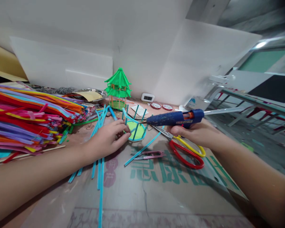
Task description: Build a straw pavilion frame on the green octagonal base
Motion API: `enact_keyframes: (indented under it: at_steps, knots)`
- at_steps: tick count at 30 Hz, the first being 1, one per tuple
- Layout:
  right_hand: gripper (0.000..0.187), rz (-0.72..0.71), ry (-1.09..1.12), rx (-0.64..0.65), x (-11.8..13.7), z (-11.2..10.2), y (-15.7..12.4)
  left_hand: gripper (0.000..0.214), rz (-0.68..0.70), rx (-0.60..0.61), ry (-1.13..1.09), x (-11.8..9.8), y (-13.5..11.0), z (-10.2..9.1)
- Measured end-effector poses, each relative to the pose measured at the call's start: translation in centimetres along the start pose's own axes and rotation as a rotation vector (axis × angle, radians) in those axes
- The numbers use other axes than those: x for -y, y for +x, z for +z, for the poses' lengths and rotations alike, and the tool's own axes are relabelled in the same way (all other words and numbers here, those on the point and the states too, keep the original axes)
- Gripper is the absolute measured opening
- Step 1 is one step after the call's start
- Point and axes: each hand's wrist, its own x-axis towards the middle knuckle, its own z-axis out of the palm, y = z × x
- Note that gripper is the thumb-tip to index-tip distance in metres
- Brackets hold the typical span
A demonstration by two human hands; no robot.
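Fuzzy, matt pipe cleaners point(33, 115) spread across the left of the frame; right of centre, a smooth blue plastic glue gun point(168, 119) contrasts with glossy-handled metal scissors point(169, 135).

特 and 产 can be read, stacked in two purple circles point(109, 179) on the printed sheet point(171, 198), lower centre of frame. Large green characters point(173, 172) to their right: not read with certainty. Glue gun point(166, 119) label, right of centre, too small; clock point(148, 97) digits, upper centre, not legible.
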Motion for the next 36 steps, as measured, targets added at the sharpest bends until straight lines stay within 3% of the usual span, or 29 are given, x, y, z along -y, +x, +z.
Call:
enact_keyframes:
  at_steps: [5, 23, 30, 36]
  knots:
    - [0.056, 0.074, -0.027, 0.053, 0.11, -0.02, -0.01, 0.017, -0.001, 0.008, 0.001, 0.1, -0.02, 0.08]
    - [0.062, 0.03, -0.026, 0.028, 0.74, -0.11, 0.11, 0.017, 0.019, -0.009, 0.044, 0.21, 0.08, 0.11]
    - [0.045, -0.125, 0.07, 0.035, 0.76, -0.03, 0.38, 0.017, 0.017, -0.002, 0.031, 0.06, -0.02, -0.04]
    - [0.042, -0.147, 0.109, 0.031, 0.49, 0.07, 0.31, 0.019, 0.003, 0.004, 0.033, -0.06, 0.04, -0.07]
